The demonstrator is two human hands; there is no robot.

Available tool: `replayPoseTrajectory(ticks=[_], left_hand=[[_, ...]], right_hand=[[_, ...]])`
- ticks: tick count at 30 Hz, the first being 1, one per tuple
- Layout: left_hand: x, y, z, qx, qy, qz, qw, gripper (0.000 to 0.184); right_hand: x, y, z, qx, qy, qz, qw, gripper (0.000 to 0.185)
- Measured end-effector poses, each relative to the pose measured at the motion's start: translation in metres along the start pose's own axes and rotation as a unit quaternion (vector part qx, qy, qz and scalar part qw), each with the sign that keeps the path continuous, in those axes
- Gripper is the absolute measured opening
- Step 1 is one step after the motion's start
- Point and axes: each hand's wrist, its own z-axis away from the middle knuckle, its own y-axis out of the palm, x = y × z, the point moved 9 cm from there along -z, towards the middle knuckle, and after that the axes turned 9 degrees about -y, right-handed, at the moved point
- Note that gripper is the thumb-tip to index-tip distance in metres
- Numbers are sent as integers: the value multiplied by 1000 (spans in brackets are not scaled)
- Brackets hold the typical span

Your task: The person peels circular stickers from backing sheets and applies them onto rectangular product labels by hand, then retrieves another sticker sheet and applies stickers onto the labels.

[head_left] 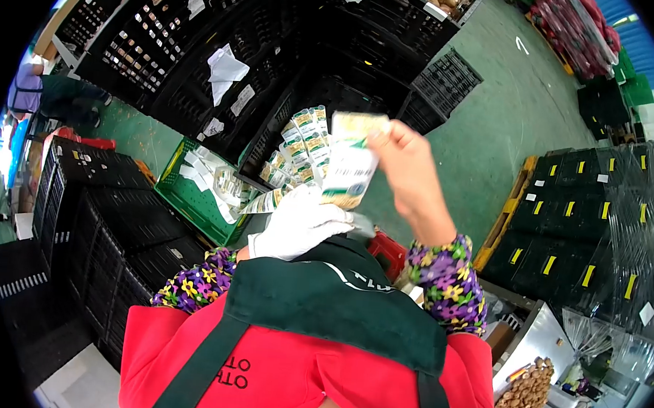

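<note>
- My right hand (408, 175) has its fingers clamped on the printed packet (351, 160), before the black crate (265, 140)
- Gloved left hand (299, 223) just below; I can't tell its grip
- Green floor (472, 131), stacked crates (569, 213) right

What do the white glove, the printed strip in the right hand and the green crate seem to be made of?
White glove: probably fabric, matte, with soft creases; its weave is not clear.
Printed strip: paper or thin plastic film, finish uncertain; it looks thin, flat and colour-printed.
Green crate: likely moulded plastic, smooth-looking, with one even colour.
</note>
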Motion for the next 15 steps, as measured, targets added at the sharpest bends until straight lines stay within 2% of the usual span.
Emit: replayPoseTrajectory(ticks=[1,2,3,5,6,7,8,9,13,15], left_hand=[[15,14,4,26,-36,-25,999,18],[32,29,9,79,-107,55,990,21],[32,24,9,67,-119,70,988,21],[34,8,5,29,-157,130,979,21],[38,1,4,5,-184,174,967,20],[43,-3,5,-13,-212,194,958,20],[35,-12,0,-30,-178,196,964,19],[31,-15,-1,-45,-173,208,962,19],[31,-8,-1,-40,-174,202,963,20],[22,-12,-2,-53,-156,197,966,20]], right_hand=[[0,-10,-11,-12,5,-23,1000,15],[0,-20,-17,-23,9,-45,999,15],[2,-23,-15,-22,8,-45,999,15],[2,-38,-5,-105,3,-6,994,18],[-2,-33,2,-99,7,-5,995,18],[4,-25,10,-90,-49,23,994,22],[11,-17,18,-81,-105,50,990,26],[3,-7,24,-49,-81,-14,995,31],[-20,21,34,11,-78,-70,994,26],[-20,19,34,16,-139,84,987,21]])
